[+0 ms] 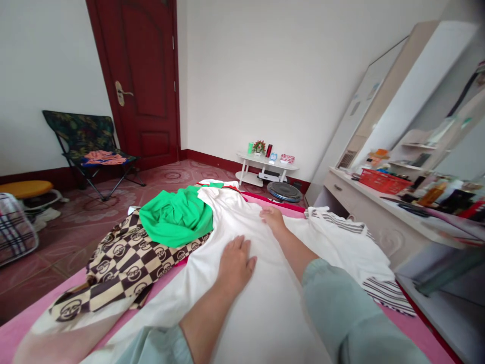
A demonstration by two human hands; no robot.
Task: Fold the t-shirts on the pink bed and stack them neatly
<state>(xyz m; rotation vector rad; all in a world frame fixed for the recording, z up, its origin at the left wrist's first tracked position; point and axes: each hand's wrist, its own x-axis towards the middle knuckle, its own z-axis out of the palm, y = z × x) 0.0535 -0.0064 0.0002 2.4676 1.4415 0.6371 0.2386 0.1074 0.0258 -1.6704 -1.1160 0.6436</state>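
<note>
A long white garment (273,298) lies spread over the pink surface (409,328), running from the near edge to the far side. My left hand (235,265) rests flat on its middle, fingers spread and nothing held. Farther off and to the right, my right hand (273,218) is at the garment's upper right edge, its fingers curled against the white cloth; any pinched fabric is too small to make out. Bunched green cloth (178,215) sits left of the garment, on a brown-and-cream checked cloth (132,268).
To the right lies a white garment with striped trim (341,247), beside a dresser (379,217) bearing a red basket (383,181). A small white table (261,160) stands ahead. At left are a folding chair (85,134) and a yellow stool (26,189).
</note>
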